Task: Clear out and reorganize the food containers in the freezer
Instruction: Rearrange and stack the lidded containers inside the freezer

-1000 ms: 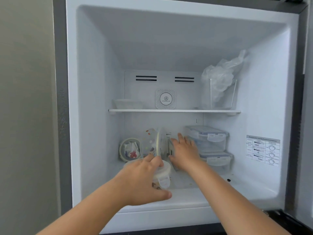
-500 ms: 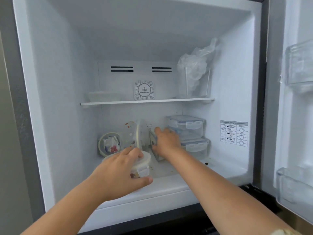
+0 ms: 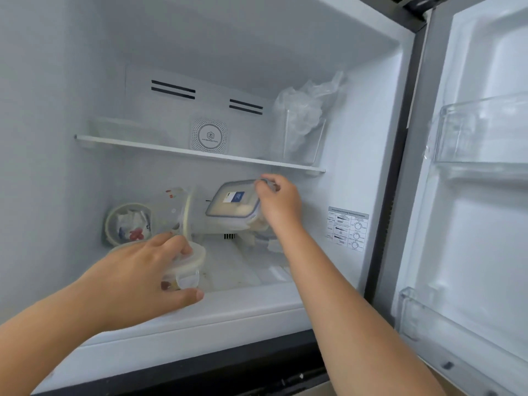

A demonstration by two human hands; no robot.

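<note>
left grip (image 3: 137, 270) holds round tub (image 3: 183, 267) | right grip (image 3: 278, 202) holds rectangular box (image 3: 231, 204) | shelf (image 3: 200, 152) above

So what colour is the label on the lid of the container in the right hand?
Blue and white, on the lid of the rectangular container; head view.

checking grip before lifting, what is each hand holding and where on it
Right hand grips the tilted rectangular container by its upper right lid corner. Left hand holds the round container from above, over its lid.

White round vent disc (image 3: 209, 136) on the back wall — label sticker (image 3: 347, 228) on the right wall
</note>
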